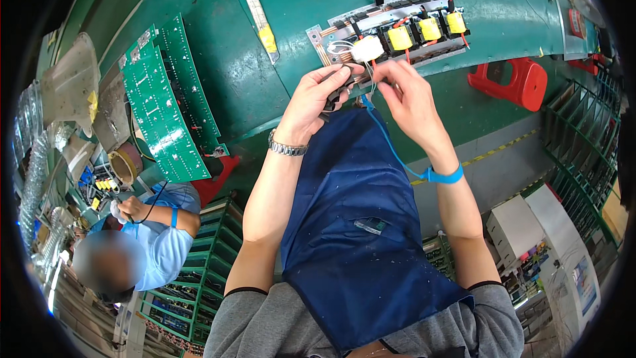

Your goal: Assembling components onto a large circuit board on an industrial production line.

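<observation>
Close to the bench's front edge, my left hand (311, 98) is closed around several small black parts (334, 97), mostly covered by the fingers. Just beside it, my right hand (412, 101) pinches at thin pale wires (370, 86) that hang between the two hands; the fingertips partly hide them. Beyond both hands lies a board assembly (319, 38) with copper-coloured strips. On it stand a white-wrapped transformer (368, 49) with white leads and a row of yellow-wrapped transformers (400, 38) with red leads. A blue wrist strap (444, 175) with a coiled cord circles my right wrist.
Large green circuit boards (154, 109) stand at the left of the green bench (238, 86). A flat white tool with yellow tape (260, 21) lies farther in. A red stool (530, 86) is at right. A co-worker in blue (165, 245) sits at lower left near green racks (209, 272).
</observation>
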A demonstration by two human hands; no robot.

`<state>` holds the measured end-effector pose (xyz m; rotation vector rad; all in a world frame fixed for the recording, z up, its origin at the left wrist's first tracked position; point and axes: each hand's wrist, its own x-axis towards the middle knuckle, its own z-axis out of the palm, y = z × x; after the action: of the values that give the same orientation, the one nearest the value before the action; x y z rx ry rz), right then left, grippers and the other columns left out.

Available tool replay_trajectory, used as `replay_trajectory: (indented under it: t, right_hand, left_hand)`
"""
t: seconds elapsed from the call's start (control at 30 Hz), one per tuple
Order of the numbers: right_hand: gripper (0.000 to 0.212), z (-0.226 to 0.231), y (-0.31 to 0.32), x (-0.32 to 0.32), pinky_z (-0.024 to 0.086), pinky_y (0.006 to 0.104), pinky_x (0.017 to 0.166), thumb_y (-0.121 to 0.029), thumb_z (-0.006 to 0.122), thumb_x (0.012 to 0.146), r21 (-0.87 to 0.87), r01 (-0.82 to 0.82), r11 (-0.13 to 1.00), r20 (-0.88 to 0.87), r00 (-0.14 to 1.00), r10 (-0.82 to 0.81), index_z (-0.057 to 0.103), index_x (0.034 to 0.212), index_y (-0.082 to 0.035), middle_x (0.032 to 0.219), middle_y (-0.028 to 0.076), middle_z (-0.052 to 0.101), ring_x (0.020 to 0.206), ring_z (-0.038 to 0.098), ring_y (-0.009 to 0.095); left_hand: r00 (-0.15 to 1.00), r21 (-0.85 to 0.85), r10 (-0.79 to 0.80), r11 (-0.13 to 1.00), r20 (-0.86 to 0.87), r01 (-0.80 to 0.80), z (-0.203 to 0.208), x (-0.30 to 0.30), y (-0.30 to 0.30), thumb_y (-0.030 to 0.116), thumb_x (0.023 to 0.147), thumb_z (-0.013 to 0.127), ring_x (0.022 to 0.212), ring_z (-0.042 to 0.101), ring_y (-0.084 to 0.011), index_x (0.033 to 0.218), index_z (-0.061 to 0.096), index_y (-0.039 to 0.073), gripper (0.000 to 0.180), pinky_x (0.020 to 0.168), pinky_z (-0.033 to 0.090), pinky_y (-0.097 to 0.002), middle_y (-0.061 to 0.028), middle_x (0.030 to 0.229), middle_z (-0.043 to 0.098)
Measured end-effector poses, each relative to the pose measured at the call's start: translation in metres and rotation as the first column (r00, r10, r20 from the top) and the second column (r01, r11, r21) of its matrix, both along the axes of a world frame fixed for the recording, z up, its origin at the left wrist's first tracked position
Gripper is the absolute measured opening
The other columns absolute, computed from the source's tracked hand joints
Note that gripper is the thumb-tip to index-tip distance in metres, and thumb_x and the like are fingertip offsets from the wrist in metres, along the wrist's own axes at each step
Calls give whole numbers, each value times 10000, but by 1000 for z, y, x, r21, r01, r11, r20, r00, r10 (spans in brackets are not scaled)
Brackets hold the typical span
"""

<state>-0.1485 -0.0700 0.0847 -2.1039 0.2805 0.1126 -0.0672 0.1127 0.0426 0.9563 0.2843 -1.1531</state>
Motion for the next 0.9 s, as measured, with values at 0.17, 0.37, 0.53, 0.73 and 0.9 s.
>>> replay_trajectory:
  t: [0.17, 0.37, 0.53, 0.73, 0.9]
  right_hand:
    - [145, -7, 13, -35, 444, 241, 575, -7, 651, 873, 66, 292, 954, -108, 953, -284, 656, 1017, -23, 878, 65, 613, 656, 558, 105]
    - [167, -17, 25, -32, 425, 200, 585, -52, 685, 900, 284, 583, 761, -95, 807, -582, 646, 1059, -17, 847, -11, 629, 680, 516, 32]
    - [158, -22, 25, -38, 414, 174, 571, -57, 675, 916, 336, 589, 735, -86, 797, -598, 639, 1066, -25, 848, -11, 643, 683, 528, 20]
    - [198, -26, 39, -39, 406, 167, 540, -75, 675, 931, 450, 654, 608, -210, 739, -640, 624, 1114, -18, 838, 13, 662, 643, 516, 14]
    - [203, -25, 48, -36, 390, 166, 550, -74, 705, 910, 411, 681, 606, -152, 706, -691, 659, 1100, -19, 830, -12, 641, 640, 489, 10]
  left_hand:
    - [998, -9, 42, 999, 36, -41, -1, -8, -11, 217, 973, 644, 624, 487, -18, 1121, 707, 12, 261, 537, 383, -176, 22, 882, 663]
    - [999, -3, 36, 999, 27, -36, -6, -10, -27, 195, 971, 646, 638, 504, -17, 1101, 714, 6, 239, 565, 414, -172, 23, 869, 668]
    - [991, 111, 48, 992, 127, -63, 1, -22, -40, 186, 965, 657, 645, 509, -18, 1080, 727, 24, 211, 566, 420, -179, 34, 857, 660]
    - [972, 221, 46, 970, 232, -99, 4, -30, -46, 200, 956, 673, 612, 486, -9, 1084, 731, 37, 215, 529, 386, -177, 32, 824, 654]
    - [981, 133, 169, 974, 94, -181, 1, -24, -18, 180, 980, 633, 605, 484, -23, 1124, 700, 6, 236, 528, 366, -168, -12, 879, 638]
